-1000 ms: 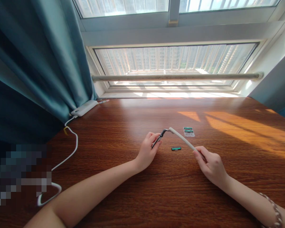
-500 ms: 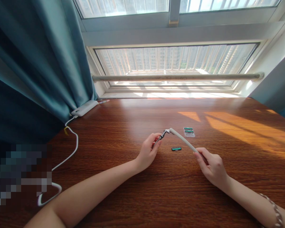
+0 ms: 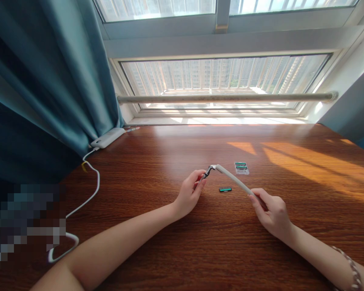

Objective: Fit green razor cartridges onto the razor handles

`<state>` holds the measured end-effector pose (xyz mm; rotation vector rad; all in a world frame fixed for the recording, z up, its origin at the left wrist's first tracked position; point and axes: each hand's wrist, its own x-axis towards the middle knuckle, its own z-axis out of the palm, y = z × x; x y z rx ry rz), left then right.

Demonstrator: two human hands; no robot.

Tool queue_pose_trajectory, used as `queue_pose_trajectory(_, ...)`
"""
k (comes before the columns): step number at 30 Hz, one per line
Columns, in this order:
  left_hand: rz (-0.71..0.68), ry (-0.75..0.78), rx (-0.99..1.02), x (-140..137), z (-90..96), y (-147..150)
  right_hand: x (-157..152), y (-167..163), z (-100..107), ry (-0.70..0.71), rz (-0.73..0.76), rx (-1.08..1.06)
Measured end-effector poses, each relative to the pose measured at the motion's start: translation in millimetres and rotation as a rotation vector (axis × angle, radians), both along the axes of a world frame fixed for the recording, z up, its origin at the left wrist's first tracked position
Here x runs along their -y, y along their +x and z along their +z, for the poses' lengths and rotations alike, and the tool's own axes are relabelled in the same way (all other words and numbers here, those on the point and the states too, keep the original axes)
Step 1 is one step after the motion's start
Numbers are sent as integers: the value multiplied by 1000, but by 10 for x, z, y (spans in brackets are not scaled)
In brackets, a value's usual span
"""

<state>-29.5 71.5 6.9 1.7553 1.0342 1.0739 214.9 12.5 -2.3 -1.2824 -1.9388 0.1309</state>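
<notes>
My left hand [image 3: 191, 195] is closed round a razor handle [image 3: 207, 173], dark and silvery, tilted up to the right. In my right hand [image 3: 269, 210] is a long pale brush like a toothbrush [image 3: 235, 179], its dark bristles facing down at the far end. The brush's head meets the upper end of the razor handle above the table. Beneath them a loose green and black razor blade cartridge [image 3: 225, 189] lies on the wood. Just beyond the brush sits a clear plastic holder [image 3: 242, 171] with two more green cartridges in it.
The brown wooden table [image 3: 182, 254] reaches to the window sill. At the back left lies a white power strip [image 3: 108, 138] with a white cable [image 3: 98, 182] running toward me. A blue curtain [image 3: 63, 60] hangs on the left, and a horizontal rail [image 3: 227, 98] crosses the window.
Almost nothing differs. The brush head has shifted very slightly against the razor handle's end; both hands keep their hold in the same place.
</notes>
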Motion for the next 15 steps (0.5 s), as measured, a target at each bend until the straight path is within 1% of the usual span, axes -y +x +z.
queue_pose_trajectory(3, -4, -14, 12, 0, -6, 1, 1, 7, -11, 12, -26, -18)
queue_pose_trajectory(11, 5, -5, 28, -2, -27, -4, -3, 1, -9, 30, -37, -13)
queue_pose_trajectory(15, 7, -4, 23, -1, -18, -3, -3, 5, -14, 52, 9, 17)
